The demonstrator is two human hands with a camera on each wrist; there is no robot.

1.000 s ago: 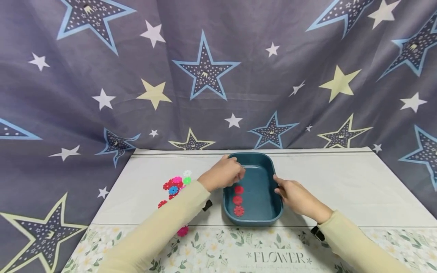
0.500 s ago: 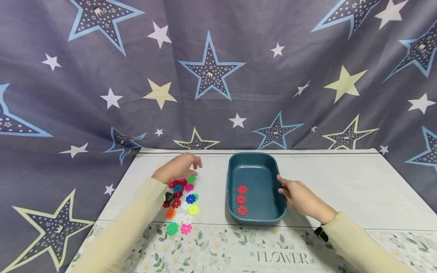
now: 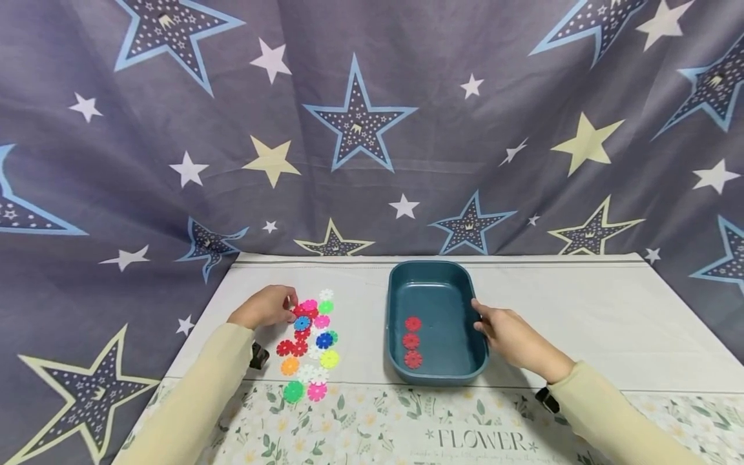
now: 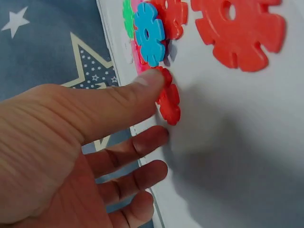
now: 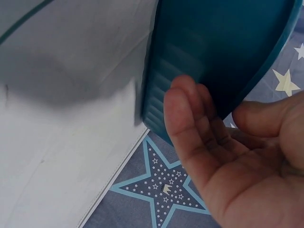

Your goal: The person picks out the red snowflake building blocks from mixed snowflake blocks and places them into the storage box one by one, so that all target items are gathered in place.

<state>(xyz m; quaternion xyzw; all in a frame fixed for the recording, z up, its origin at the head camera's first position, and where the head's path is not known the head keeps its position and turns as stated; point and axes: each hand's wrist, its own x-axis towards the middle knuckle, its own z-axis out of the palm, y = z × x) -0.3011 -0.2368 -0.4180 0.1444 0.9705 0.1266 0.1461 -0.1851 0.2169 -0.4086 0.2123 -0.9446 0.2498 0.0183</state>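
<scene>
Several small flower-shaped plastic discs lie in a loose group left of centre on the table, among them a blue disc [image 3: 301, 323] and an orange disc [image 3: 289, 366]. My left hand [image 3: 268, 306] is at the group's left edge. In the left wrist view its thumb lies on a red flower disc [image 4: 170, 102] and the index finger is hidden behind, so it seems to pinch the disc. My right hand [image 3: 511, 336] holds the right wall of a dark teal plastic box [image 3: 437, 376]: thumb at the rim, fingers against the outside. Three red discs [image 3: 412, 341] lie inside the box in a column.
A white table cover [image 3: 558, 323] with a flowered front strip lies under everything. Behind the table hangs a grey curtain [image 3: 442, 161] with stars. Between the discs and the box runs a bare strip of cover.
My left hand has gone from inside the box, leftward over the discs, then down to their left edge. The right hand stays at the box. The view has shifted slightly.
</scene>
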